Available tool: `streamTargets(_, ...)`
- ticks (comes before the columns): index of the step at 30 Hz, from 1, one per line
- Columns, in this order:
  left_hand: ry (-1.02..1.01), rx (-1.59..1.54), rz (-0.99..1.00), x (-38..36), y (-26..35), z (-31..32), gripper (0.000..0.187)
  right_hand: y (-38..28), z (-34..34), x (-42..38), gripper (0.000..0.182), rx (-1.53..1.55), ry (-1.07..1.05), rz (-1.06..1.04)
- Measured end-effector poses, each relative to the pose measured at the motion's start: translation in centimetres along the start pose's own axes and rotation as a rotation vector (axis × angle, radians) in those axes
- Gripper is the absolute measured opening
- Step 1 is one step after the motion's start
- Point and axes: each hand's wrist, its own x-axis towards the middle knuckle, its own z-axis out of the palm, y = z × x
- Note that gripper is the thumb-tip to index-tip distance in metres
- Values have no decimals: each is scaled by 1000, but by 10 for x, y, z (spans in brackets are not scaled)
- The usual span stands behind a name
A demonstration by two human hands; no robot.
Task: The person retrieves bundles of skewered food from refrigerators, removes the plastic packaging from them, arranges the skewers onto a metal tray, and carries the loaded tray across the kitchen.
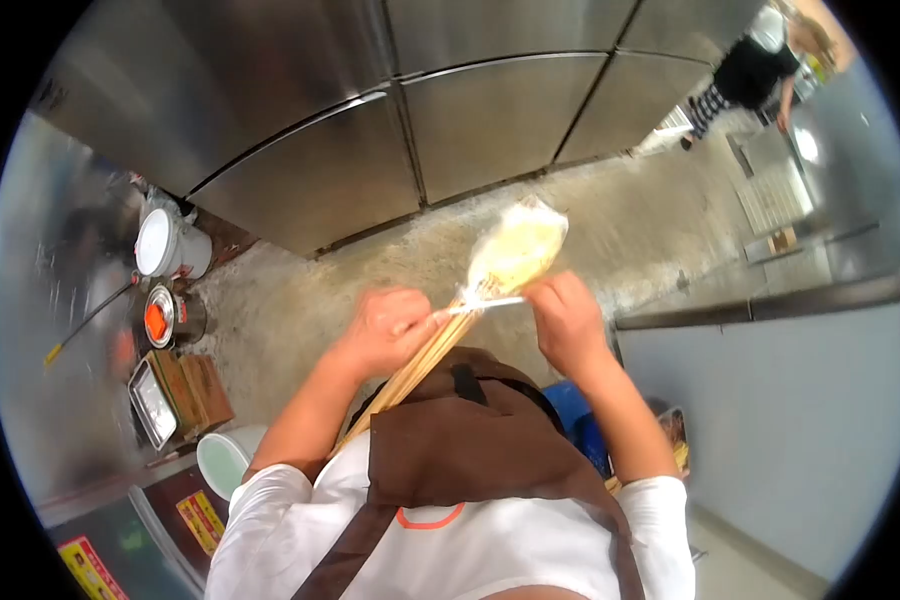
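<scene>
In front of my apron, a bundle of long thin wooden sticks (410, 378) slants up to a clear plastic bag (520, 243) with something pale yellow inside. A white plastic strip (497, 303) is pulled taut across the bag's neck, where the sticks come out. My left hand (390, 325) is closed on the strip's left end, right beside the sticks; whether its fingers also grip them is hidden. At the strip's right end, my right hand (568, 318) pinches it closed between thumb and fingers. The sticks' lower ends pass behind my left forearm.
Steel cabinets (500, 110) line the far side of the concrete floor (270, 300). To the left stand a white bucket (175, 245), a metal can (188, 318), a cardboard box (202, 390) and a pale green bucket (225, 460). Another person (755, 70) stands at the far right, near a counter.
</scene>
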Motion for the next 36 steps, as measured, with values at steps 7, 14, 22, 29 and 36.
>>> streamTargets(7, -110, -857, -753, -54, -25, 2, 27, -35, 46, 45, 16, 301, 17, -82)
streamTargets(14, -449, -1169, -1002, -93, -75, -34, 32, 4, 136, 110, 28, 792, 70, 396)
streamTargets(22, -26, -1073, -1298, -152, -100, -63, 16, 105, 260, 210, 56, 827, -203, 799)
streamTargets(29, 410, -972, -1369, -133, -68, -40, 17, 181, 388, 300, 66, 608, -191, 660)
streamTargets(36, 930, -750, -1244, -79, -71, -17, 24, 168, 397, 304, 45, 520, -70, 556)
